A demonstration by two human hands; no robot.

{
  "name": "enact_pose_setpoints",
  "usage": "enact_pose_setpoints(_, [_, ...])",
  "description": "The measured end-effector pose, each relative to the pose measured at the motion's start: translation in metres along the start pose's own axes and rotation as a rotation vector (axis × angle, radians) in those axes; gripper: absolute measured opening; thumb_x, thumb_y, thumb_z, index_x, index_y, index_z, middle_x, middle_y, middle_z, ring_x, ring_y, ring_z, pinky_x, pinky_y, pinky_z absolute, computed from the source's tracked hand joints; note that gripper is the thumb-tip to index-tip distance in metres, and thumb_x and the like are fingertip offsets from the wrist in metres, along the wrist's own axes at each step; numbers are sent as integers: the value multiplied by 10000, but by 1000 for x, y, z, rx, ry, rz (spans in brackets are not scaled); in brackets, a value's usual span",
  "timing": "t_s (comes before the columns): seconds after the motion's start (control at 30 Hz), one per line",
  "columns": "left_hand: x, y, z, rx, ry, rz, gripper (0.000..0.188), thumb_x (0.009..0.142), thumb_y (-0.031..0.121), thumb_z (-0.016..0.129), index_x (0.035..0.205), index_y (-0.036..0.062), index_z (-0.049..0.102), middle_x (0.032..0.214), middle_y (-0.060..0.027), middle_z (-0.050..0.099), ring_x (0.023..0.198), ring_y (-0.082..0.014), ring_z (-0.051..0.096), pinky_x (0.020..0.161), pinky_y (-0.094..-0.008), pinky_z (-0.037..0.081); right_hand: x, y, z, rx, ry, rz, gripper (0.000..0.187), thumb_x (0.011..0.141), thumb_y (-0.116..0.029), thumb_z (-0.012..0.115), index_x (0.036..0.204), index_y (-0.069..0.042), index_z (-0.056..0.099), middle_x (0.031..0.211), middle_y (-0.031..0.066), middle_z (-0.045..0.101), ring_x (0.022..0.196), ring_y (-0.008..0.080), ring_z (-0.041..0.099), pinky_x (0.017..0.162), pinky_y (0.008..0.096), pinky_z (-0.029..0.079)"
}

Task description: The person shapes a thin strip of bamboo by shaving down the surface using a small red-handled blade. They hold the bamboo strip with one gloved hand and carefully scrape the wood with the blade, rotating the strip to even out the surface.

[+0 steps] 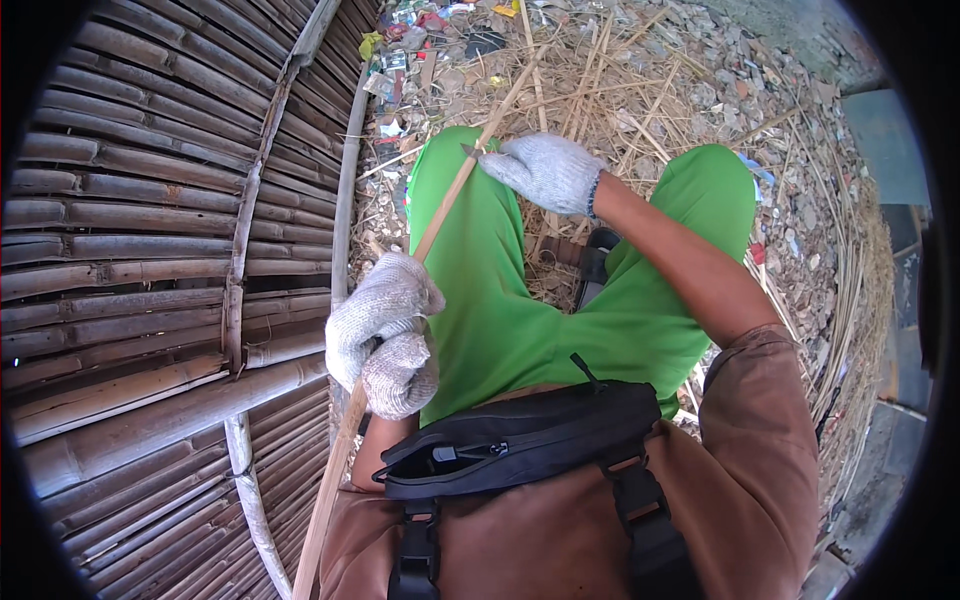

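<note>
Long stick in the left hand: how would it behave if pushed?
The stick is probably fairly stiff, running nearly straight beyond the left hand. Being slender, it looks light for its length and might flex if pushed near an end.

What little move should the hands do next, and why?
Perhaps slide the small dark blade along the wooden strip, away from the left hand. The left hand grips the strip firmly, while the right hand has the blade's tip at the strip, farther along, so pushing outward seems safer for the gloved fingers.
</note>
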State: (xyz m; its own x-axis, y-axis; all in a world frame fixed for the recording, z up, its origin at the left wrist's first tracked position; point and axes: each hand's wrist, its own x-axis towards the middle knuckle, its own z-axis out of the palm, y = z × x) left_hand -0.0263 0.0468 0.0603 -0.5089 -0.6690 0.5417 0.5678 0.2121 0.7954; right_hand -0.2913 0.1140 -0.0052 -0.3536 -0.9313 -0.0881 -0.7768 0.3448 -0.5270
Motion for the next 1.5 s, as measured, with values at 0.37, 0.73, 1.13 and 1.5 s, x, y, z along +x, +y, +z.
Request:
enact_pose_setpoints(0.37, [-3,44,-23,-93,-137,101,180,802,132,722,803,-2,602,547,-28,450,496,-192,422,539,-373,440,-4,-6,-7,7,-34,9,768,1079,-690,367,974,-15,719,965,309,712,961,514,690,871,597,537])
enact_pose_setpoints(0.73, [-20,121,-60,19,-149,116,172,922,134,741,863,70,593,572,-44,461,518,-222,484,527,-386,483,8,20,5,40,-40,102,757,1097,-671,365,1159,-6,721,1119,306,723,1071,524,661,963,561,520])
enact_pose_setpoints(1.13, [-14,37,-28,-42,-156,224,223,850,179,769,888,22,615,602,-32,470,547,-215,472,552,-368,454,1,2,4,10,17,-4,790,1094,-678,343,1000,15,713,993,338,709,990,537,681,916,609,520])
enact_pose_setpoints(1.5, [-12,53,-13,-2,-81,157,286,798,154,780,689,23,550,542,-38,471,494,-207,449,522,-398,468,3,14,11,102,17,-45,785,1094,-676,348,998,16,708,950,338,693,951,541,671,885,603,518])
